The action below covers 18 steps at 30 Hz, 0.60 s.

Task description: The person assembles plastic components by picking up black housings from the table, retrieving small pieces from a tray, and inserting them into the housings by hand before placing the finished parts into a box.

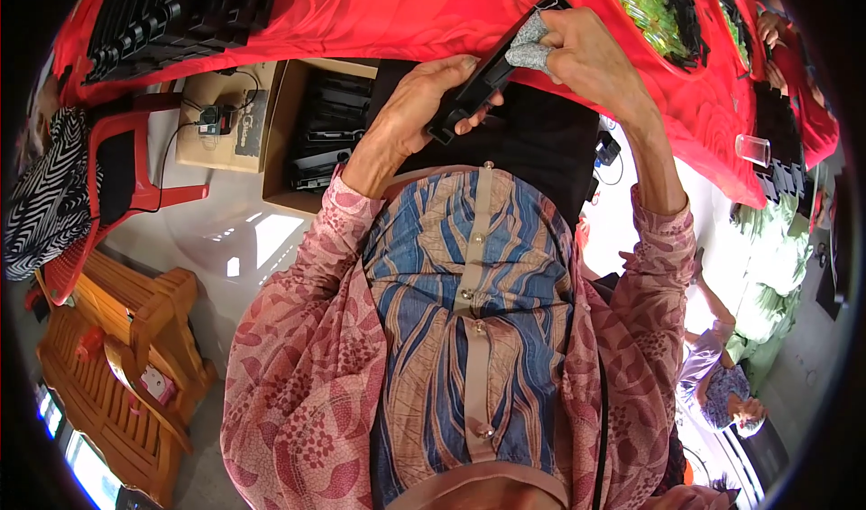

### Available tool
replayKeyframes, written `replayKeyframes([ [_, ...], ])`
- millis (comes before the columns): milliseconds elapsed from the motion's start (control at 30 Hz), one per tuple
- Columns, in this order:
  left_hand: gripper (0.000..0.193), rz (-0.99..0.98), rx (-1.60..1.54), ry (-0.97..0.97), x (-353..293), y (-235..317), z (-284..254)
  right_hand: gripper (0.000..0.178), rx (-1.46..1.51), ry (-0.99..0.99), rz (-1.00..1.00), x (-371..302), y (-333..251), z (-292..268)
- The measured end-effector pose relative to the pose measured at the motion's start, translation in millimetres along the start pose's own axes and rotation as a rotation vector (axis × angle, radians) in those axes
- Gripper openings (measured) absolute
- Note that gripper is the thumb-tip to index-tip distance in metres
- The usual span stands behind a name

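Note:
My left hand (424, 100) is wrapped round the near end of a long black plastic part (484, 82), thumb on top and fingers curled beneath it. The part is tilted, its far end up to the right over the red cloth. Close to that far end, my right hand (591, 59) pinches a folded grey speckled cloth (529, 45), which lies against the part's surface. What the part belongs to I cannot make out. Its underside is hidden by my left hand.
A red tablecloth (361, 18) covers the table ahead, with black plastic parts (180, 18) stacked at its left. Below stands an open cardboard box (278, 140) of black pieces. A red chair (135, 163) and wooden bench (117, 366) are left; other people are at right.

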<state>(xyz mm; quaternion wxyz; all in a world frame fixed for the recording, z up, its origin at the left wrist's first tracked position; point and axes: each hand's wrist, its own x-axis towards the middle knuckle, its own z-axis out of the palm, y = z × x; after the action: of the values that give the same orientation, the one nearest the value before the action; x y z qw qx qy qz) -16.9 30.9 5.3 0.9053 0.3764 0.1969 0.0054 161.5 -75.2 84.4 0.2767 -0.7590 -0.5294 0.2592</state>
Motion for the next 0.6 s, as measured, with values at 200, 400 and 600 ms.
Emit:
replayKeyframes([
  [200,0.036,0.007,0.172,0.048,-0.2,5.9,6.4,0.008,0.023,0.039,0.042,-4.2,-5.2,4.6],
  [400,0.038,0.083,0.364,0.027,-1.1,11.0,15.5,0.01,-0.032,0.084,0.016,-8.0,-2.4,4.6],
  [600,0.039,0.194,0.578,0.163,-0.4,1.9,24.2,0.01,-0.039,0.153,0.004,-8.8,-8.8,8.5],
])
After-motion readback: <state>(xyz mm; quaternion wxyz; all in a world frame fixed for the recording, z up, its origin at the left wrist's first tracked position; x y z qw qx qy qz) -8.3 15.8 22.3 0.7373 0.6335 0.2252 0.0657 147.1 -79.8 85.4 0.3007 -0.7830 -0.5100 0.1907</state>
